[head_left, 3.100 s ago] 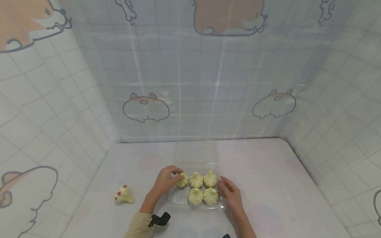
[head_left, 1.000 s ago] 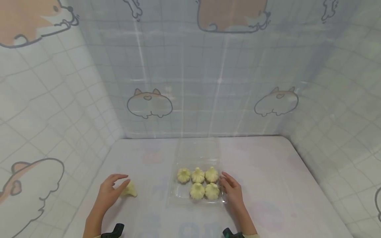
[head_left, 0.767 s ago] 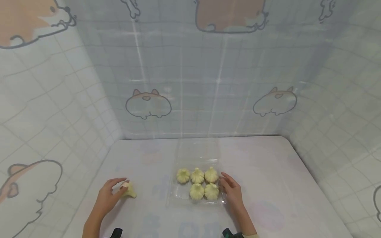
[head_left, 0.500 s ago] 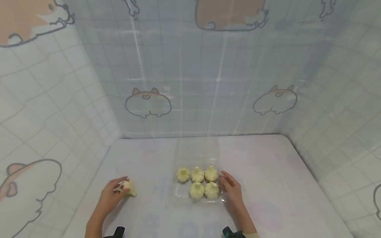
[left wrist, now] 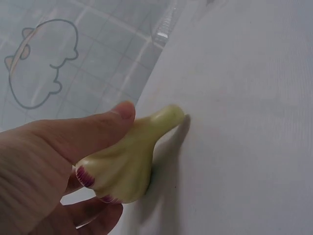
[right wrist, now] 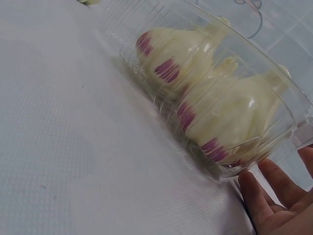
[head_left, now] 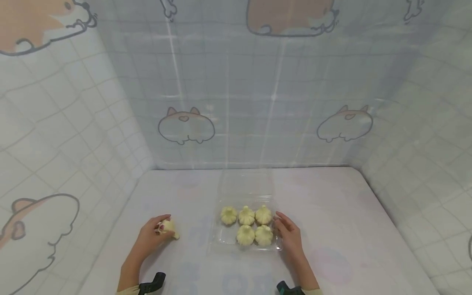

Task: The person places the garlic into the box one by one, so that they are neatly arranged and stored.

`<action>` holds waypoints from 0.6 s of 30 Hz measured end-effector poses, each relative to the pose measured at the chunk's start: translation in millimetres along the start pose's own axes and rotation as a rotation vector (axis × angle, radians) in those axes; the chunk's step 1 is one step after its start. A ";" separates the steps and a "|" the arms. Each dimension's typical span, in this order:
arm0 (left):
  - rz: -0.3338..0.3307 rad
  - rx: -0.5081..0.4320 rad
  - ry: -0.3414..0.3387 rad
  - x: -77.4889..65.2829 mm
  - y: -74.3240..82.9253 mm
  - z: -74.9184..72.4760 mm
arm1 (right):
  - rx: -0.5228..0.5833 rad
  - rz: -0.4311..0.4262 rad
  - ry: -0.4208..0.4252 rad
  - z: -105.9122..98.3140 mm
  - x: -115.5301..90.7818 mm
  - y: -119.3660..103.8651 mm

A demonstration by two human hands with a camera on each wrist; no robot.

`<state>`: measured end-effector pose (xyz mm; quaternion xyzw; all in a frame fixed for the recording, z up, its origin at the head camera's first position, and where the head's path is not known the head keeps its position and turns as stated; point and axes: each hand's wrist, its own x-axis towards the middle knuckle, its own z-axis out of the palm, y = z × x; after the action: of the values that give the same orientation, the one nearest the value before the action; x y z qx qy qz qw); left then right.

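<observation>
A yellowish-white garlic bulb (head_left: 169, 225) with purple patches is pinched between the thumb and fingers of my left hand (head_left: 150, 237), on the left of the table. In the left wrist view the garlic bulb (left wrist: 129, 161) is tilted, stem pointing away, with its shadow beside it. My right hand (head_left: 290, 237) rests its fingertips against the right side of a clear plastic box (head_left: 225, 237). Several garlic bulbs (head_left: 246, 215) sit in the box, three in the back row and two in front; the front left spot holds none. The right wrist view shows fingers (right wrist: 254, 193) touching the box's corner.
The box's clear lid (head_left: 246, 182) lies folded back behind it. A pale patterned cloth covers the table (head_left: 324, 205). Tile-print walls (head_left: 243, 82) with cartoon dogs stand behind and on both sides. Black wrist cameras (head_left: 153, 283) sit on both wrists.
My left hand went from the back left bulb in the box to the loose garlic bulb, took hold of it and has shifted it slightly right. The right hand stays at the box.
</observation>
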<state>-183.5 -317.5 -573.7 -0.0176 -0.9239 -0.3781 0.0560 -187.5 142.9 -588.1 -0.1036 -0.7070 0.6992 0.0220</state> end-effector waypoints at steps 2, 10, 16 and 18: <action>-0.014 -0.012 -0.007 0.9 3.4 1.0 | -0.001 0.012 0.002 -0.2 0.0 -1.3; -0.108 -0.063 -0.020 5.4 10.8 7.3 | 0.015 0.016 0.006 0.6 -1.5 -4.1; -0.013 -0.061 0.013 3.0 13.6 12.5 | 0.021 0.013 0.007 1.3 -0.6 -3.1; 0.010 -0.073 0.033 2.4 13.2 15.3 | 0.020 0.011 0.008 1.2 -0.8 -2.4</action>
<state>-186.2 -297.4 -575.1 -0.0180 -0.9083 -0.4117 0.0723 -187.2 141.5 -585.7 -0.1104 -0.6992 0.7060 0.0221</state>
